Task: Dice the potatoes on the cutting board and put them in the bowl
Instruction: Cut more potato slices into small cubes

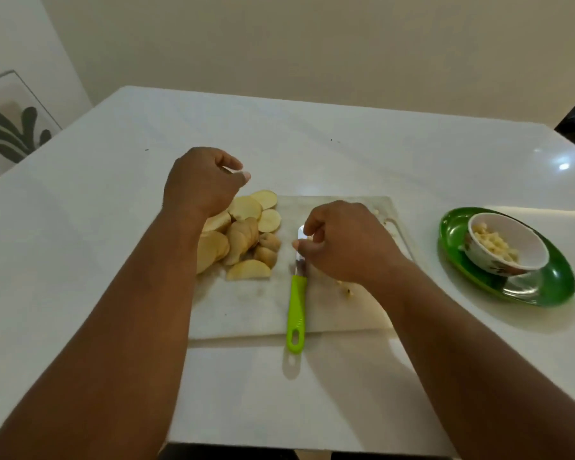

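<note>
A white counter (80,244) fills the view, with a beige wall behind it and a framed leaf print (10,121) at far left. A pale cutting board (253,307) lies in the middle of the counter.

A heap of potato slices (243,234) sits on the board's left part, some flat, some leaning on each other. A knife (296,293) with a green handle lies on the board just right of the slices, blade pointing away, its handle end reaching past the board's near edge. A few small potato bits (346,288) lie on the board's right part.

The left hand (201,184) hangs over the far left corner of the slices, fingers loosely curled, holding nothing that shows. The right hand (342,240) is over the board beside the knife's blade, its fingers curled and thumb drawn in; whether it pinches anything cannot be told.

At right, well apart from the board, a white bowl (525,247) with diced potato (493,244) inside stands on a green plate (551,287).
</note>
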`<move>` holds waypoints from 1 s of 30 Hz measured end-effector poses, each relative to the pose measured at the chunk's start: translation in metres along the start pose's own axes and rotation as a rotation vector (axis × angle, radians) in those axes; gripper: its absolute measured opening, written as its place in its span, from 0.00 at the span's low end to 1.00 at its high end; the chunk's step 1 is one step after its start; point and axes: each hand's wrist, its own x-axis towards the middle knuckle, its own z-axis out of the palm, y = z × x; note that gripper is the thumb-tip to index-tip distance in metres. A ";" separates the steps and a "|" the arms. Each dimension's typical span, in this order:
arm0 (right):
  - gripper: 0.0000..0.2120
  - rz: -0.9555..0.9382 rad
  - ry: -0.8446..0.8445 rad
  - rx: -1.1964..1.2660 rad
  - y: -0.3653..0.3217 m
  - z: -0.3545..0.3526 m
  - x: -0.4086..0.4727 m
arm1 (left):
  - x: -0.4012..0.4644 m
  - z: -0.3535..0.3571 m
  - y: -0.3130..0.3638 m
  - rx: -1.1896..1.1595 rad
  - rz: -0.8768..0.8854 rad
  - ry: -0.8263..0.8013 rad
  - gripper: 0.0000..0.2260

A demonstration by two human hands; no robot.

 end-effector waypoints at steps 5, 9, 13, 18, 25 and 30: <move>0.33 -0.006 -0.056 -0.106 -0.014 0.011 -0.010 | 0.002 -0.003 -0.003 0.222 -0.065 -0.263 0.16; 0.34 0.006 -0.170 -0.261 -0.018 0.003 -0.029 | 0.003 -0.001 -0.005 0.277 -0.108 -0.352 0.24; 0.19 0.059 -0.221 -0.176 -0.007 -0.004 -0.031 | 0.001 0.000 -0.002 0.170 -0.147 -0.357 0.21; 0.10 0.146 -0.121 -0.207 0.009 -0.012 -0.030 | -0.005 0.000 0.002 0.040 -0.107 -0.292 0.19; 0.06 0.045 -0.002 -0.275 0.010 -0.009 -0.050 | -0.015 -0.003 0.014 -0.262 0.048 -0.024 0.14; 0.07 0.011 0.067 -0.156 0.009 0.002 -0.082 | -0.034 0.003 0.032 -0.379 0.070 -0.122 0.10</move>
